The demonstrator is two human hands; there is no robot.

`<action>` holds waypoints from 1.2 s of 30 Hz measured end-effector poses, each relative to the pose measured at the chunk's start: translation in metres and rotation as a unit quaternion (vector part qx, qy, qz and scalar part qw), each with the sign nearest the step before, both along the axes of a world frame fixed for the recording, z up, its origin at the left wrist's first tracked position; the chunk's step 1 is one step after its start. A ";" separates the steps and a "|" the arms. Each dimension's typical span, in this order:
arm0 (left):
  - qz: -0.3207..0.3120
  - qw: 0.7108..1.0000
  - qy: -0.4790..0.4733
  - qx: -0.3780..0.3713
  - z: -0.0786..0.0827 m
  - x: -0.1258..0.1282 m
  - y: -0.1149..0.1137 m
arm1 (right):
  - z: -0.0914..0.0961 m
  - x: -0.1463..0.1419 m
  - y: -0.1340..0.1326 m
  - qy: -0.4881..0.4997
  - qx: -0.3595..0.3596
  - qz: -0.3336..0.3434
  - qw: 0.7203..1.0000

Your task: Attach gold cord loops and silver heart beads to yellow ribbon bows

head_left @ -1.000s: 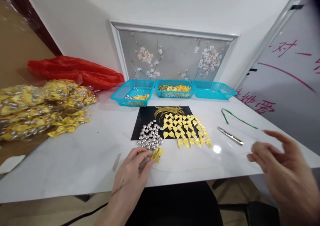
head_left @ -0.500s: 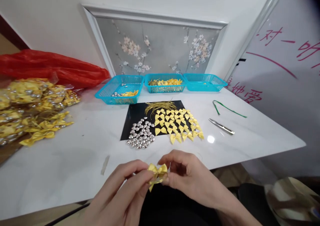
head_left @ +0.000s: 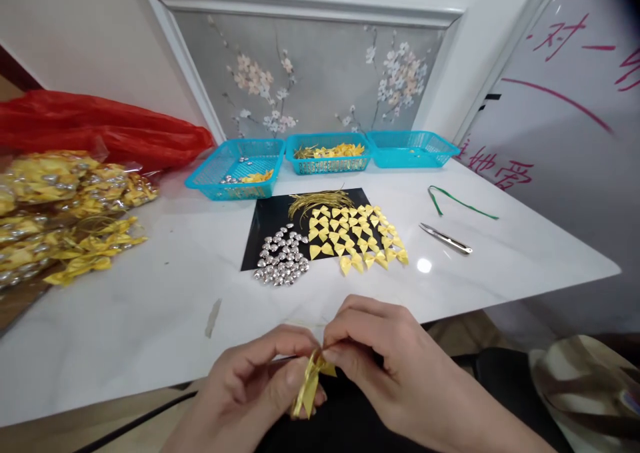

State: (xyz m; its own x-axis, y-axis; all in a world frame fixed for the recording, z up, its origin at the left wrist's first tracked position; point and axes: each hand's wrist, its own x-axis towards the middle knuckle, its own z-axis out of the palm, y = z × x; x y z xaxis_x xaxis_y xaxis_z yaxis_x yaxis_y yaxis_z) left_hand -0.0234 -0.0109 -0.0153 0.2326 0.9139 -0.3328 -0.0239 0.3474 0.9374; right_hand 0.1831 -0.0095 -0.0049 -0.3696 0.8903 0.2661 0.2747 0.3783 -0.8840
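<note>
The yellow bow (head_left: 309, 389) is up off the table, held in front of the person's lap, and from where I stand it shows against the dark below the near edge. It hangs aslant: its long axis runs from the pinch at the top down and a little left, back toward the person. A short flap of ribbon sticks out to the right, under the right fingertips.

The left hand (head_left: 255, 386) has the greater share of it, thumb laid along the bow's left side and a fingertip peeping out past its lower right, so those fingers are clamped on it. The right hand (head_left: 385, 356) comes in from the other side, thumb and forefinger together on the upper end, almost meeting the left forefinger. So the bow's body lies below the right fingertips and within the left grasp; the left is nearer its lower end, the right nearer its top. Whether a thin tie is caught there too, I cannot tell.

Beyond the hands, on the white table (head_left: 165, 326), are silver beads (head_left: 283, 266), with rows of bows (head_left: 350, 239) just right of them and gold ties (head_left: 320, 203) behind, on and about a black mat (head_left: 267, 216). Snips (head_left: 445, 238) lie off to the right, well apart from either hand
</note>
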 end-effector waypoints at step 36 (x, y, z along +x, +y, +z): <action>0.060 0.974 -0.189 -0.106 -0.009 -0.001 0.001 | -0.014 -0.012 -0.019 0.189 0.080 -0.069 0.976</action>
